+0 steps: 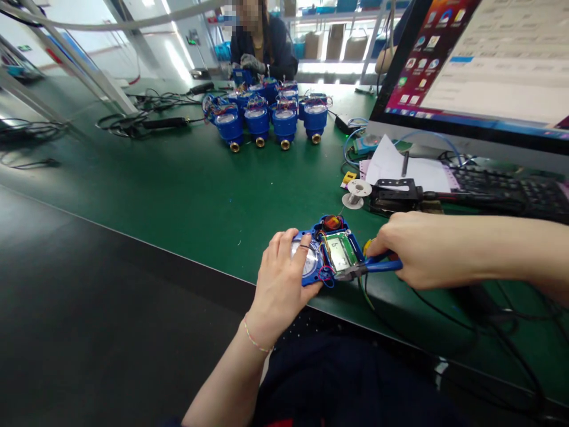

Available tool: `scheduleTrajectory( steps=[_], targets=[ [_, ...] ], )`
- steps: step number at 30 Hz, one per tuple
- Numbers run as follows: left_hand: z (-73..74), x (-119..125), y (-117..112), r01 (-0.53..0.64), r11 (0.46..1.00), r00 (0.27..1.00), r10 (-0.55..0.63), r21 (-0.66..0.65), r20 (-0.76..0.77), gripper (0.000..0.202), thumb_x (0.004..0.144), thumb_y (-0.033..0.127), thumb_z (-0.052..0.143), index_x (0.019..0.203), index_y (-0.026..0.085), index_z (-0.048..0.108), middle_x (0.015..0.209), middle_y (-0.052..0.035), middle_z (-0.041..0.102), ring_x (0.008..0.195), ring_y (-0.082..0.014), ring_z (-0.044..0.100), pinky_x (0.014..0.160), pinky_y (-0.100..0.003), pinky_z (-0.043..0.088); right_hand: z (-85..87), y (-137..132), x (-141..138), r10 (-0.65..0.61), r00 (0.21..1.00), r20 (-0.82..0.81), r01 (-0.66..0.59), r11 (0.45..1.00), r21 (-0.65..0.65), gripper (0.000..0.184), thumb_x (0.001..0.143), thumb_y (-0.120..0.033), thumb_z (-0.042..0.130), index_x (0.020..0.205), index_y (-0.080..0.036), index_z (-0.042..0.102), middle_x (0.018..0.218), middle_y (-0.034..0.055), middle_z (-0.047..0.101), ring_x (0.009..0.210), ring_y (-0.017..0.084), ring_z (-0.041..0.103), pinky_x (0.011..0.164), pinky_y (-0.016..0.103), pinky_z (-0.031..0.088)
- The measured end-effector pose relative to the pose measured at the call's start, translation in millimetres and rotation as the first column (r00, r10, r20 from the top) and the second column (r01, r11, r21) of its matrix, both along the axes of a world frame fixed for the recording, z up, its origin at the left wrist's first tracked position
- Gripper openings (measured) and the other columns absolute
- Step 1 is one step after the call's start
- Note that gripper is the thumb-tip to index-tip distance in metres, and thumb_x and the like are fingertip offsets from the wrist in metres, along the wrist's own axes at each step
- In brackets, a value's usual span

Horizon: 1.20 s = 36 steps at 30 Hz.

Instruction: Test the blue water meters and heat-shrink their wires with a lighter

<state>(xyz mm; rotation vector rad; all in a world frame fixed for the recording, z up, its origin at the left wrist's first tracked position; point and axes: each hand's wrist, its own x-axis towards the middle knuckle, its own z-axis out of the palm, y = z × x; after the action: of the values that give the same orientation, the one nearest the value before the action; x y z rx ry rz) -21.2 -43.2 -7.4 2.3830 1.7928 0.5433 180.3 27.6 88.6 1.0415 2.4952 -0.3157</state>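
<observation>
A blue water meter (331,246) with its cover off lies at the near edge of the green table (186,190); its small LCD and coloured wires show. My left hand (282,281) rests on the meter's round dial, fingers curled over it, holding it down. My right hand (411,249) is closed round a blue-handled soldering iron (371,267), whose tip touches the circuit board beside the LCD.
Several more blue meters (271,112) stand grouped at the table's far side, where another person sits in dark clothes. A computer screen (480,59), keyboard (511,190), papers (400,169), a solder spool (355,193) and a black stand (395,196) fill the right. Cables (146,115) lie at the far left.
</observation>
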Motion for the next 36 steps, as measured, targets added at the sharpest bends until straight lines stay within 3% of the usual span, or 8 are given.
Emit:
scheduleTrajectory(
  steps=[6, 13, 17, 20, 24, 28, 32, 36],
  targets=[
    [-0.3, -1.6, 1.8, 0.009, 1.000, 1.000, -0.009, 0.005, 0.006, 0.068, 0.067, 0.032, 0.067, 0.126, 0.013, 0.040, 0.127, -0.0143, 0.039, 0.119, -0.0312, 0.035, 0.100, -0.047, 0.037, 9.6, 8.2, -12.4, 0.057, 0.988, 0.145, -0.043, 0.994, -0.098, 0.022, 0.056, -0.006, 0.047, 0.061, -0.020, 0.063, 0.045, -0.0029, 0.047, 0.040, 0.013, 0.040, 0.039, 0.022, 0.028],
    [-0.7, -4.1, 4.1, 0.026, 1.000, 1.000, -0.026, 0.003, 0.003, 0.069, 0.067, 0.032, 0.067, 0.127, 0.012, 0.040, 0.128, -0.0146, 0.039, 0.120, -0.0308, 0.035, 0.101, -0.046, 0.037, 13.2, 12.5, -12.4, 0.046, 0.990, 0.136, -0.019, 0.980, -0.196, 0.024, 0.057, -0.004, 0.044, 0.063, -0.019, 0.062, 0.047, -0.0030, 0.050, 0.043, 0.013, 0.046, 0.040, 0.022, 0.029],
    [-0.7, -5.5, 6.1, 0.025, 1.000, 1.000, -0.026, 0.003, 0.005, 0.070, 0.066, 0.033, 0.068, 0.127, 0.012, 0.040, 0.127, -0.0141, 0.039, 0.119, -0.0310, 0.035, 0.101, -0.046, 0.036, 5.8, 2.7, -3.2, 0.052, 0.996, 0.071, -0.050, 0.998, -0.029, 0.036, 0.056, -0.008, 0.050, 0.086, -0.021, 0.066, 0.065, 0.0004, 0.058, 0.058, 0.019, 0.055, 0.047, 0.024, 0.035],
    [-0.7, -6.2, 7.3, 0.026, 1.000, 1.000, -0.026, -0.002, 0.013, 0.071, 0.066, 0.033, 0.068, 0.128, 0.013, 0.040, 0.127, -0.0136, 0.039, 0.119, -0.0308, 0.035, 0.101, -0.046, 0.037, 1.2, -4.0, 1.5, 0.100, 0.995, 0.027, -0.102, 0.990, 0.102, 0.040, 0.055, -0.010, 0.053, 0.093, -0.020, 0.066, 0.076, 0.0040, 0.058, 0.072, 0.024, 0.057, 0.056, 0.029, 0.041],
    [-1.0, -6.6, 8.3, 0.022, 1.000, 0.999, -0.022, -0.005, 0.027, 0.069, 0.067, 0.033, 0.067, 0.127, 0.014, 0.040, 0.127, -0.0133, 0.039, 0.119, -0.0308, 0.035, 0.101, -0.046, 0.037, -0.5, -5.0, 2.1, 0.121, 0.993, 0.017, -0.122, 0.984, 0.129, 0.037, 0.056, -0.011, 0.053, 0.089, -0.019, 0.066, 0.074, 0.0046, 0.058, 0.073, 0.025, 0.057, 0.059, 0.029, 0.042],
    [-1.4, -6.5, 8.4, 0.027, 1.000, 0.999, -0.027, 0.003, 0.034, 0.069, 0.066, 0.033, 0.067, 0.127, 0.014, 0.040, 0.127, -0.0133, 0.039, 0.119, -0.0312, 0.036, 0.101, -0.047, 0.037, 2.1, -1.3, -1.1, 0.083, 0.995, 0.054, -0.087, 0.993, 0.075, 0.035, 0.056, -0.011, 0.052, 0.086, -0.023, 0.067, 0.065, 0.0020, 0.057, 0.062, 0.023, 0.056, 0.049, 0.027, 0.035],
    [-1.2, -5.5, 6.2, 0.029, 1.000, 0.999, -0.030, 0.009, 0.032, 0.068, 0.066, 0.031, 0.067, 0.126, 0.015, 0.040, 0.127, -0.0132, 0.039, 0.119, -0.0312, 0.036, 0.101, -0.047, 0.037, 4.0, 3.2, -6.5, 0.079, 0.992, 0.102, -0.083, 0.996, 0.037, 0.026, 0.054, -0.010, 0.050, 0.071, -0.023, 0.065, 0.052, -0.0005, 0.051, 0.048, 0.018, 0.050, 0.042, 0.024, 0.027],
    [-1.3, -4.1, 4.5, 0.023, 1.000, 1.000, -0.023, 0.010, 0.013, 0.068, 0.066, 0.031, 0.068, 0.126, 0.014, 0.041, 0.128, -0.0138, 0.039, 0.119, -0.0308, 0.035, 0.101, -0.047, 0.037, 2.8, 6.3, -10.5, 0.061, 0.989, 0.136, -0.060, 0.998, -0.017, 0.023, 0.054, -0.007, 0.049, 0.064, -0.021, 0.063, 0.048, -0.0013, 0.049, 0.046, 0.017, 0.049, 0.042, 0.023, 0.029]
  ],
)
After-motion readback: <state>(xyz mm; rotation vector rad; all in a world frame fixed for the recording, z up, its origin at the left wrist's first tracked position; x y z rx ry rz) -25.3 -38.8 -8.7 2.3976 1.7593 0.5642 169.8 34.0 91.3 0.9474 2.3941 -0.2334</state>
